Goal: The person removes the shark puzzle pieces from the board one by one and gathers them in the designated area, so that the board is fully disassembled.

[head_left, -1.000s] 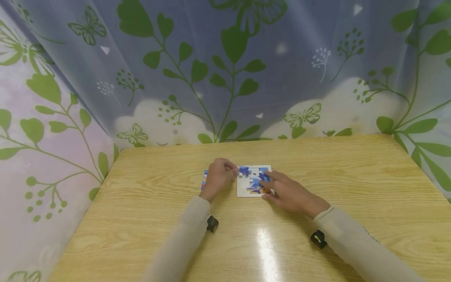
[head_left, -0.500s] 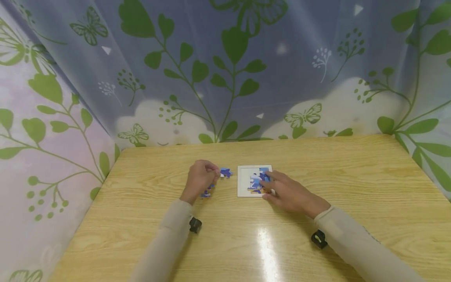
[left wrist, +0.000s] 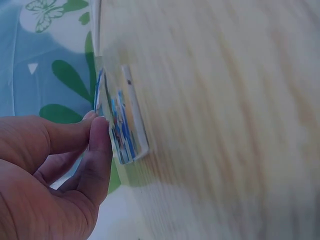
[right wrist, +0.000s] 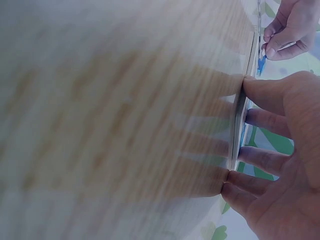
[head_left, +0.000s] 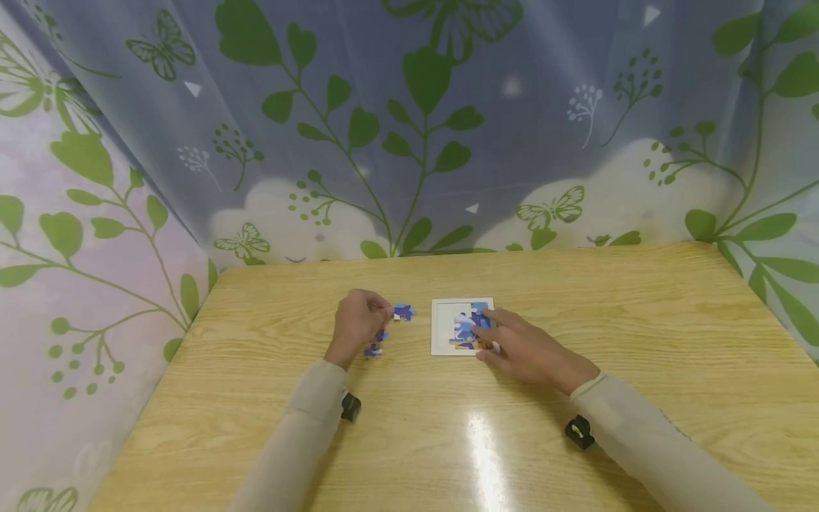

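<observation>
Jigsaw piece [head_left: 404, 311], flat, blue-and-white, pinched by left grip [head_left: 357, 323], sits left of and apart from square white puzzle tray [head_left: 441, 334], right grip [head_left: 526, 348] spread over tray's right side.

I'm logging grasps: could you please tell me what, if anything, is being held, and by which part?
The left hand pinches a jigsaw piece by its left edge in the head view. The right hand rests on the jigsaw tray.
</observation>
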A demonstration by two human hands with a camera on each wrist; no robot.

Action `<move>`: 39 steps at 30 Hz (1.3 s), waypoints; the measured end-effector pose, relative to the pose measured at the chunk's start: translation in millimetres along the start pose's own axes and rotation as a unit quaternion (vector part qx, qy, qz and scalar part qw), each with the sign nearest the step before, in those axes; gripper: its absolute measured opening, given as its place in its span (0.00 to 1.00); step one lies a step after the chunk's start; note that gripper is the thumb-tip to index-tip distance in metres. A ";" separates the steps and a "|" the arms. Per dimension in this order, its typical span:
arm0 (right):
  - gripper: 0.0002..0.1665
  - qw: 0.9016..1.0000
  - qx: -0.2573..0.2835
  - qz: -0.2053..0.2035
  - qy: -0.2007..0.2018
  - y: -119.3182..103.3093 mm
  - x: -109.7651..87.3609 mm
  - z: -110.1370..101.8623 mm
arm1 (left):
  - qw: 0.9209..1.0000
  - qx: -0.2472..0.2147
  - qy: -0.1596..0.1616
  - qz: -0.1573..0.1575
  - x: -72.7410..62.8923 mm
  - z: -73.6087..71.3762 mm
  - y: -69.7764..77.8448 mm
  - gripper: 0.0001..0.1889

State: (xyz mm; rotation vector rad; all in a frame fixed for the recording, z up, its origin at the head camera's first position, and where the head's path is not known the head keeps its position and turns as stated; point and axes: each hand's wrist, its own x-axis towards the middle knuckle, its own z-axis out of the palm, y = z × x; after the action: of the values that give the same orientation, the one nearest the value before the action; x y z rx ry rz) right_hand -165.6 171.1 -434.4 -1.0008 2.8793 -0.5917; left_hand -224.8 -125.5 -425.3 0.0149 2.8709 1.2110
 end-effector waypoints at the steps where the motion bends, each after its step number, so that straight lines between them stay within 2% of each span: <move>1: 0.25 1.000 0.000 -0.001 0.000 0.2 0.2 -0.1 | 1.000 0.002 0.001 0.002 0.4 0.2 -0.3 0.03; 8: 0.24 1.000 0.002 0.000 -0.004 0.1 -0.3 -0.6 | 1.000 -0.006 0.013 0.008 0.8 0.7 0.6 0.04; 13: 0.25 1.000 0.007 0.010 -0.005 0.0 -1.1 -0.1 | 1.000 -0.011 -0.001 0.019 -0.5 3.1 7.1 0.03; 17: 0.25 1.000 0.005 0.008 -0.002 -0.4 -1.3 -0.2 | 0.999 0.009 -0.017 0.039 -2.1 10.3 15.3 0.03; 22: 0.26 1.000 0.004 0.008 -0.003 0.1 -1.0 0.0 | 0.996 0.028 -0.033 0.083 -4.4 23.5 29.2 0.04; 27: 0.27 1.000 0.006 0.005 -0.001 0.6 -0.2 -0.1 | 0.992 0.035 -0.059 0.106 -5.0 37.2 41.7 0.04; 32: 0.27 1.000 -0.003 -0.001 0.003 1.2 0.7 0.3 | 0.989 0.036 -0.091 0.107 -5.3 48.0 50.4 0.06; 39: 0.27 1.000 -0.003 0.004 -0.002 2.3 0.1 0.7 | 0.987 0.047 -0.139 0.071 -5.2 59.0 60.3 0.17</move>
State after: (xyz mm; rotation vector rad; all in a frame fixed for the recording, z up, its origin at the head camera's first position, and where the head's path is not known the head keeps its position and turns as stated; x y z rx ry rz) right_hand -166.9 172.4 -435.9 -0.9886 2.8826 -0.5809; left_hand -218.1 -41.3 -423.2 0.3647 2.7144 0.9974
